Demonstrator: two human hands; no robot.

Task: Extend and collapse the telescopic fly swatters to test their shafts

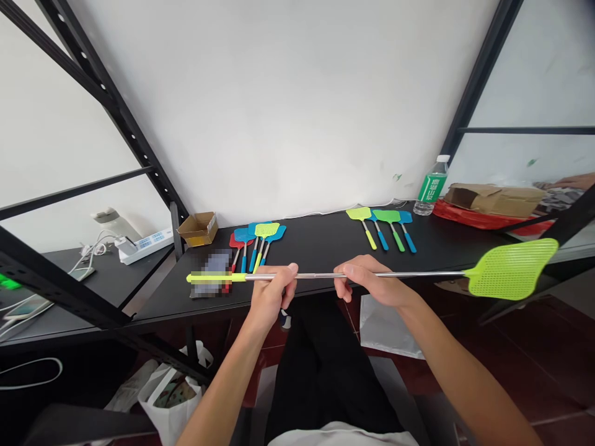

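Observation:
I hold a fly swatter with a yellow-green head (511, 268) level in front of me, its metal rod extended and its yellow handle pointing left. My left hand (272, 292) is closed round the rod near the handle. My right hand (367, 282) pinches the rod further right, toward the head. On the black table (316, 244) beyond lie two groups of collapsed swatters: a pile of red, blue and yellow ones (258, 238) at the left and a row of several yellow, blue and green ones (385, 226) at the right.
A small cardboard box (199, 228) stands at the table's back left, a green-labelled water bottle (432, 186) at back right beside a flat carton on red trays (493, 201). Black rack struts frame both sides. A power strip (144, 243) and cables lie left; bags sit under the table.

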